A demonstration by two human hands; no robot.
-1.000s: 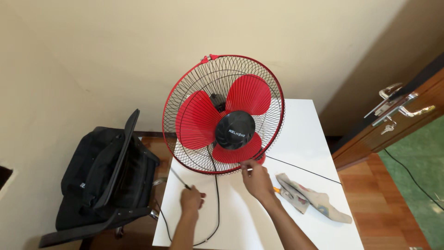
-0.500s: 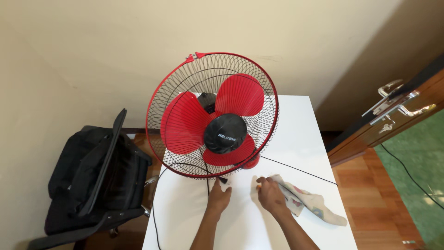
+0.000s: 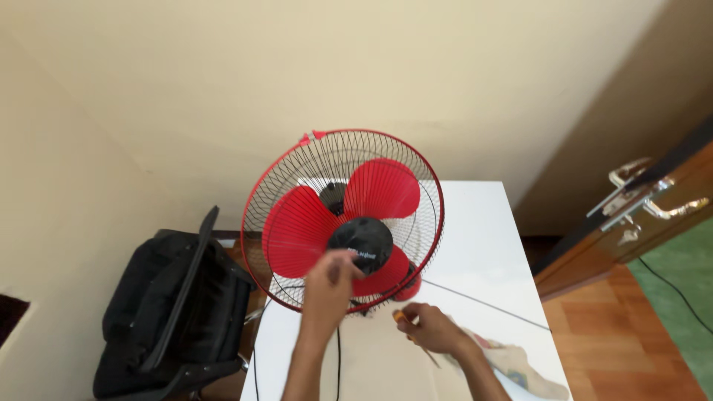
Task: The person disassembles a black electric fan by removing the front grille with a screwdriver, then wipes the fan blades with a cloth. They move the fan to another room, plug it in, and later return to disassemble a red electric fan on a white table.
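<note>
The red three-bladed table fan with a round wire guard (image 3: pixel 349 223) stands upright on the white worktop (image 3: pixel 483 245), facing the person. The left hand (image 3: pixel 327 293) rests against the guard's lower front, seemingly steadying it, its fingers loosely curled on the wire. The right hand (image 3: pixel 434 330), lower and close to the worktop, has its fingers closed around a thin orange-handled screwdriver (image 3: pixel 412 334).

Bright, even daylight, source unclear. Glare washes out the white counter (image 3: pixel 483 245). My left hand (image 3: pixel 327 293) is motion-blurred, fan (image 3: pixel 345 223) fairly sharp. Soft shadows, wide-angle bending at edges.
</note>
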